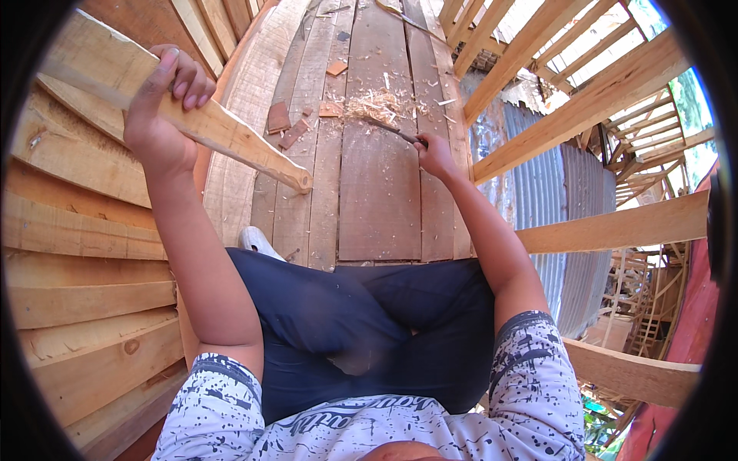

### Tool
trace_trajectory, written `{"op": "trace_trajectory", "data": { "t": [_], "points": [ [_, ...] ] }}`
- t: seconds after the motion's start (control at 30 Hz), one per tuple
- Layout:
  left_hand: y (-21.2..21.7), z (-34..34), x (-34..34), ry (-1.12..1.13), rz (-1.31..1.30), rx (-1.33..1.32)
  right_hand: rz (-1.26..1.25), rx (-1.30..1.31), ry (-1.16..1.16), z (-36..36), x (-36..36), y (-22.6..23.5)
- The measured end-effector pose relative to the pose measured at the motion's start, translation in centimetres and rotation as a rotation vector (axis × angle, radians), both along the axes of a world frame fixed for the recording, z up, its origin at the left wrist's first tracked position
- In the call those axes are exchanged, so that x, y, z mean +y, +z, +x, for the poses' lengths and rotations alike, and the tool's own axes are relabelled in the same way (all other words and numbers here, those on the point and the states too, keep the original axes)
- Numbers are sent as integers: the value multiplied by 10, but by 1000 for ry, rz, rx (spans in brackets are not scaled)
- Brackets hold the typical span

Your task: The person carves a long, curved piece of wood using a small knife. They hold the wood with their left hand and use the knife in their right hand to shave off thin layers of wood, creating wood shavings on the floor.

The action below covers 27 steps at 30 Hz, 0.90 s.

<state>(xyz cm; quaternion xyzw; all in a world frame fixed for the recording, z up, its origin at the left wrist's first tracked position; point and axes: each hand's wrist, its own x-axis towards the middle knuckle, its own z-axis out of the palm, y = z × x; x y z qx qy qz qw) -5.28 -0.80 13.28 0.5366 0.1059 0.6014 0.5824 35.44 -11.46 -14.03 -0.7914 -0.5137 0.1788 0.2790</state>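
Observation:
At the upper left my left hand is closed over the edge of a pale wooden plank. The plank slants down to the right, and its narrow end hangs above the floorboards. My right hand is closed around a long, thin, dark tool, with its far end at a pile of wood shavings. Whether it is a chisel or a knife I cannot tell. The tool and the plank are well apart.
Reddish-brown flat offcuts lie on the plank floor, among scattered shavings. A wall of overlapping boards rises at my left. Open wooden rails stand at my right, with corrugated metal sheeting beyond. A white shoe shows near my knee.

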Motion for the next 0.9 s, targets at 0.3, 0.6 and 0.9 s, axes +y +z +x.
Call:
{"op": "trace_trajectory", "data": {
  "t": [0.3,0.6,0.9],
  "points": [
    [-3,1,0,1,-59,-78,-27,31,-52,-25,-5,49],
    [-2,5,-5,3,-45,-76,85,149,-112,-87,-12,20],
    [-1,-9,-3,95,-89,-75,-77,484,-394,-108,-21,52]
  ]
}}
